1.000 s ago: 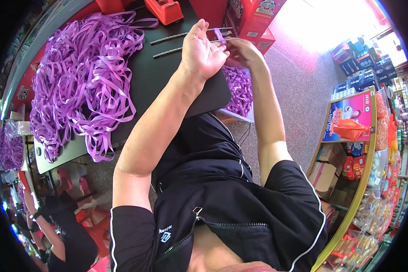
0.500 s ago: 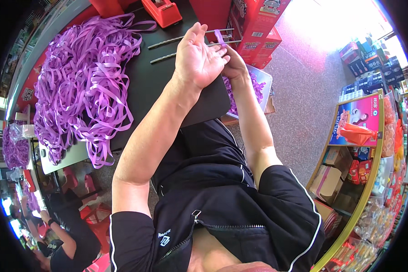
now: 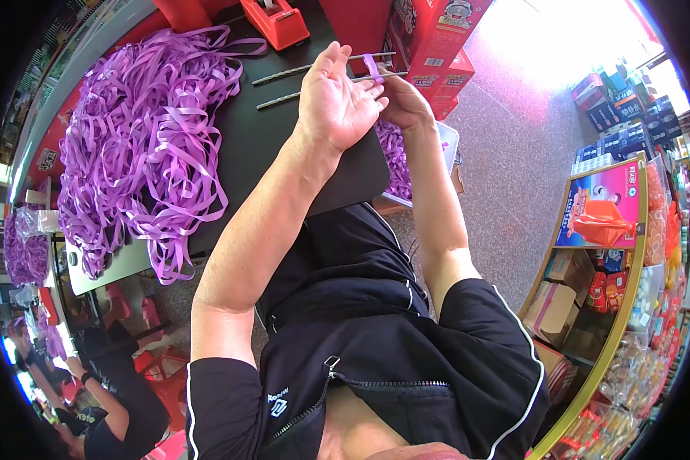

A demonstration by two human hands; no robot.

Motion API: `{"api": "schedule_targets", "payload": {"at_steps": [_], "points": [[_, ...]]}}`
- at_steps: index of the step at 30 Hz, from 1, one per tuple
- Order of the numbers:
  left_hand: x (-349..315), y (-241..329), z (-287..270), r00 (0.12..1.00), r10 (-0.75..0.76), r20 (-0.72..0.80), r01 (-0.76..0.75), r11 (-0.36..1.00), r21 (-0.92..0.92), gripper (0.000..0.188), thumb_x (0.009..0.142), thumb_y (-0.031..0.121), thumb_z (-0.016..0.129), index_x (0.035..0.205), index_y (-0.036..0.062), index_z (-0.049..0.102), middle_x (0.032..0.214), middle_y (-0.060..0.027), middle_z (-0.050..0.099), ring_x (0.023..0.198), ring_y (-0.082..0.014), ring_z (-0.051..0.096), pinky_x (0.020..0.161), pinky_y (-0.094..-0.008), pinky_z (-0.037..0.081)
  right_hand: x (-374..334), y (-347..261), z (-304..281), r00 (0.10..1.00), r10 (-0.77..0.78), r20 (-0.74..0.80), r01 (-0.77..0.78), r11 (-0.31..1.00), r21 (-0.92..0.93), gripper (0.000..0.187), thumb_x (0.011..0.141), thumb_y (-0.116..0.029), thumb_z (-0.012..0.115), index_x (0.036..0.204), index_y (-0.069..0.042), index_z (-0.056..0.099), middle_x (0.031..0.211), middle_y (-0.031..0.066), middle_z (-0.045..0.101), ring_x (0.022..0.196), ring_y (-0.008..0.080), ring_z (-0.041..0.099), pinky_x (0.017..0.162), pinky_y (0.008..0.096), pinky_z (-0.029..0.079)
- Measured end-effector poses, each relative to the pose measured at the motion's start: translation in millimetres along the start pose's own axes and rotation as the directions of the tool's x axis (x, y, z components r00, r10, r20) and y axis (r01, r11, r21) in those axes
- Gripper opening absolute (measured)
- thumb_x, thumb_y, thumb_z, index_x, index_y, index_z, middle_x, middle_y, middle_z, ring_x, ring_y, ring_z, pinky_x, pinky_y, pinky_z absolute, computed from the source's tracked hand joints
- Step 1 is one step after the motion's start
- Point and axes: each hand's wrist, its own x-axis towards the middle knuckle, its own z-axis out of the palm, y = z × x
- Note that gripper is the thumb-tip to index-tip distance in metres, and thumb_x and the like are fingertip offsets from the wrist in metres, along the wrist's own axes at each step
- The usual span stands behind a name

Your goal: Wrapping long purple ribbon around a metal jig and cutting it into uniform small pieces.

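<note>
Two thin metal rods with spiral grooves [image 3: 284, 74] lie side by side over the black table's far edge. A short loop of purple ribbon [image 3: 372, 67] spans both rods near their right ends. My left hand [image 3: 336, 103] rests over the rods, palm up, fingers stretched out and thumb pointing away; its fingertips come close to the ribbon. Just right of it, my right hand [image 3: 406, 103] has its fingers bent in at the ribbon and the rod ends. Its grip seems closed on the ribbon, though the fingertips are partly hidden.
A big heap of purple ribbons [image 3: 142, 146] covers the table's left. At the back are a red tape dispenser [image 3: 276, 23] and red boxes [image 3: 437, 46]. Below my right hand, a white bin [image 3: 448, 146] holds purple pieces. A goods shelf [image 3: 583, 299] stands right; another person [image 3: 115, 399] sits lower left.
My right hand has shifted slightly right and turned, uncovering more of the purple pieces in the bin. My left hand and the rods have barely moved.
</note>
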Motion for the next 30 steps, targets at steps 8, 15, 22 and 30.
{"api": "schedule_targets", "payload": {"at_steps": [8, 15, 22, 30], "points": [[1, 1, -3, 1.000, -0.005, 0.015, 0.005, 1.000, 0.007, 0.074, 0.094, 0.044, 0.043, 0.149, 0.0213, 0.000, 0.146, -0.0324, -0.020, 0.139, -0.0400, -0.016, 0.112, -0.0496, -0.007, 0, -26, 5, 0.999, -0.030, 0.027, 0.035, 0.976, -0.216, 0.021, 0.089, -0.014, 0.058, 0.106, -0.002, 0.059, 0.096, 0.0104, 0.063, 0.084, 0.0201, 0.061, 0.077, 0.0361, 0.050], [3, 0, -3, 1.000, -0.012, 0.023, 0.012, 1.000, 0.010, 0.072, 0.094, 0.044, 0.042, 0.149, 0.0211, 0.000, 0.146, -0.0322, -0.020, 0.139, -0.0401, -0.015, 0.112, -0.0494, -0.006, 1, -26, 7, 0.999, -0.022, 0.045, 0.030, 0.981, -0.191, 0.020, 0.088, -0.017, 0.062, 0.102, -0.004, 0.060, 0.095, 0.0079, 0.063, 0.088, 0.0200, 0.060, 0.081, 0.0353, 0.047], [2, 1, -3, 1.000, -0.014, 0.019, 0.014, 1.000, 0.016, 0.073, 0.094, 0.044, 0.042, 0.149, 0.0212, 0.000, 0.146, -0.0317, -0.020, 0.139, -0.0398, -0.015, 0.112, -0.0492, -0.006, 3, -26, 11, 0.999, -0.026, 0.035, 0.032, 0.978, -0.204, 0.024, 0.090, -0.024, 0.060, 0.101, -0.004, 0.061, 0.094, 0.0087, 0.063, 0.088, 0.0224, 0.060, 0.082, 0.0369, 0.047], [1, 1, -1, 1.000, -0.016, 0.019, 0.015, 0.999, 0.028, 0.075, 0.093, 0.046, 0.043, 0.149, 0.0193, 0.001, 0.146, -0.0332, -0.018, 0.139, -0.0395, -0.016, 0.112, -0.0491, -0.006, -4, -52, 11, 0.981, 0.137, -0.140, -0.170, 0.949, -0.264, 0.030, 0.087, -0.038, 0.059, 0.090, -0.009, 0.064, 0.081, -0.0001, 0.063, 0.067, 0.0123, 0.052, 0.068, 0.0286, 0.043]]}}
